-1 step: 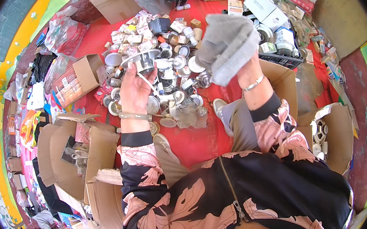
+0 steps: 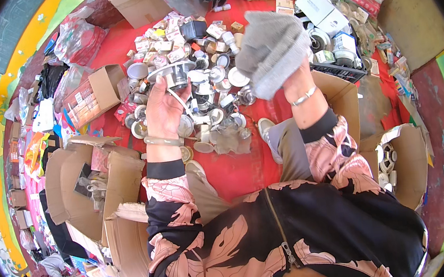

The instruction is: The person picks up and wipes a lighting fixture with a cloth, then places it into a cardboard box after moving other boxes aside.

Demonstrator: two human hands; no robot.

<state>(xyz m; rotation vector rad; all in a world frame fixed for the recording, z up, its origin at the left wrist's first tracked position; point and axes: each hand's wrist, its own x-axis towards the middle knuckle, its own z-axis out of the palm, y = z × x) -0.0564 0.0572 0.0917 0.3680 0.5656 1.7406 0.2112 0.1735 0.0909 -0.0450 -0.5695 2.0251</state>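
My left hand [image 2: 162, 110] holds a lamp [image 2: 176, 77], thumb on its near left side and fingertips at its right, its wide white rim facing up and away from me. A white wire [image 2: 180, 100] hangs from the lamp past the right edge of that palm. Well to the right of it, my right hand [image 2: 298, 83] holds a grey cloth [image 2: 272, 50], which spreads up and left from my grip; most of those fingers are hidden under it, so I cannot tell quite how they close. Between my hands and beyond them lies a heap [image 2: 217, 74] of lamps and small boxes on a red floor cover [image 2: 236, 170]. A tipped carton [image 2: 90, 101] is left of my left hand, a black crate [image 2: 339, 71] just right of my right hand, and a white box [image 2: 320, 10] farther out past it.
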